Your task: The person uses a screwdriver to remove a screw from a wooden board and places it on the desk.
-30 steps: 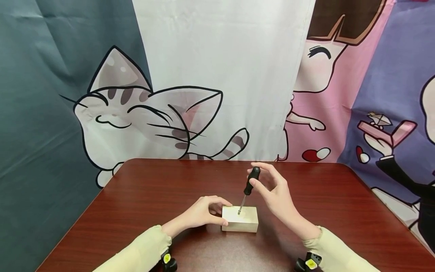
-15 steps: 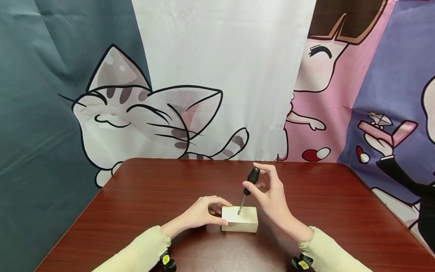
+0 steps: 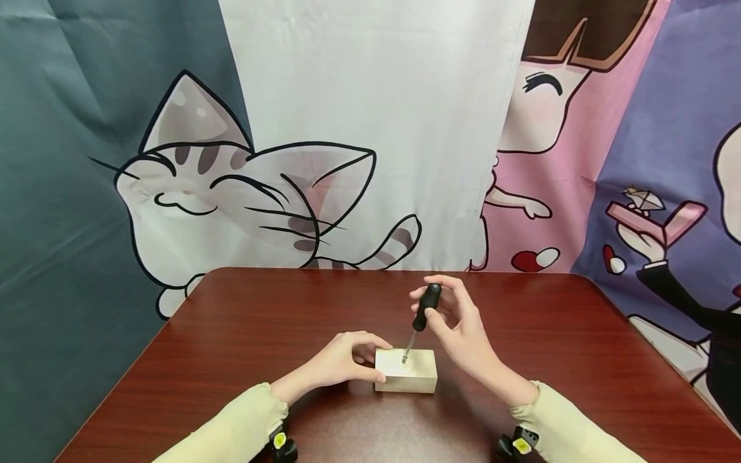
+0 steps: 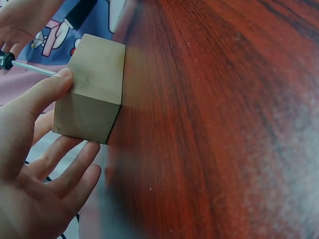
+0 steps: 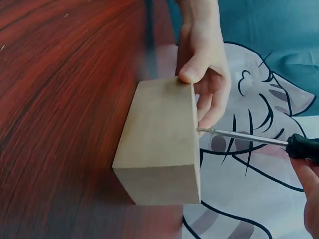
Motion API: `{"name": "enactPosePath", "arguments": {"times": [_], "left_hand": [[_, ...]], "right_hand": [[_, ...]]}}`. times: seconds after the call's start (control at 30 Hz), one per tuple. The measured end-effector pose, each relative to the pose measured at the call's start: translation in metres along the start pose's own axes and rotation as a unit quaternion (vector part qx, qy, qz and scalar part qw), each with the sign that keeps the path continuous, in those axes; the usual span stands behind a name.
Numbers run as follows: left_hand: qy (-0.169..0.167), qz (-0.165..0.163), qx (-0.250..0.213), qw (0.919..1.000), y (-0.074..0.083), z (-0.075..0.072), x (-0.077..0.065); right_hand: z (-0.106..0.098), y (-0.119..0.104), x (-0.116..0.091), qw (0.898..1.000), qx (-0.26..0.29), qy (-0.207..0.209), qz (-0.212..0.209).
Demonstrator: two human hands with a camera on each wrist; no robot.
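Observation:
A pale wooden block (image 3: 406, 379) sits on the table near the middle of the head view. My left hand (image 3: 341, 361) holds its left end, thumb on the near side and fingers behind. Above the block, my right hand (image 3: 460, 328) grips the black handle of a screwdriver (image 3: 427, 305) between thumb and fingers. The shaft leans slightly right, its tip down at the block's top face. In the right wrist view a small brass-coloured screw (image 5: 202, 130) stands at that tip, just out of the wood. How deep it sits is hidden.
The reddish-brown wooden table (image 3: 278, 302) extends around the block on all sides. Behind its far edge hangs a cartoon-printed cloth (image 3: 370, 96). A small black wrist device (image 3: 283, 444) shows at each sleeve.
My right thumb swung left across the screwdriver handle, then came back right while the fingers shifted behind it. My left hand and the block keep their places; the head view shifted slightly.

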State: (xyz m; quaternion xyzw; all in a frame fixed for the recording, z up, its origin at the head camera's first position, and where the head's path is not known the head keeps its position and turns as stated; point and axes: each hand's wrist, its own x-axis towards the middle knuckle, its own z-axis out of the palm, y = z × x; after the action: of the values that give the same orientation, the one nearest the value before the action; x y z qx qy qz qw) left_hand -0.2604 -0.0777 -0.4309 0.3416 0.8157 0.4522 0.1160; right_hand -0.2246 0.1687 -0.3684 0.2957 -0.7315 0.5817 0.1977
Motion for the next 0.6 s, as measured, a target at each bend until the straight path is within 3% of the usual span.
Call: {"name": "enactPosePath", "arguments": {"times": [0.13, 0.33, 0.6], "left_hand": [[0.001, 0.001, 0.002, 1.0000, 0.0004, 0.0002, -0.0001], [0.000, 0.006, 0.003, 1.0000, 0.0004, 0.0007, -0.0005], [-0.001, 0.005, -0.004, 1.0000, 0.0010, -0.0001, -0.0009]], "right_hand": [[0.0028, 0.0020, 0.0000, 1.000, -0.011, 0.011, -0.011], [0.0082, 0.0004, -0.0005, 0.989, -0.100, 0.103, 0.015], [0.0067, -0.0052, 0.0027, 0.992, -0.034, 0.105, 0.063]]}}
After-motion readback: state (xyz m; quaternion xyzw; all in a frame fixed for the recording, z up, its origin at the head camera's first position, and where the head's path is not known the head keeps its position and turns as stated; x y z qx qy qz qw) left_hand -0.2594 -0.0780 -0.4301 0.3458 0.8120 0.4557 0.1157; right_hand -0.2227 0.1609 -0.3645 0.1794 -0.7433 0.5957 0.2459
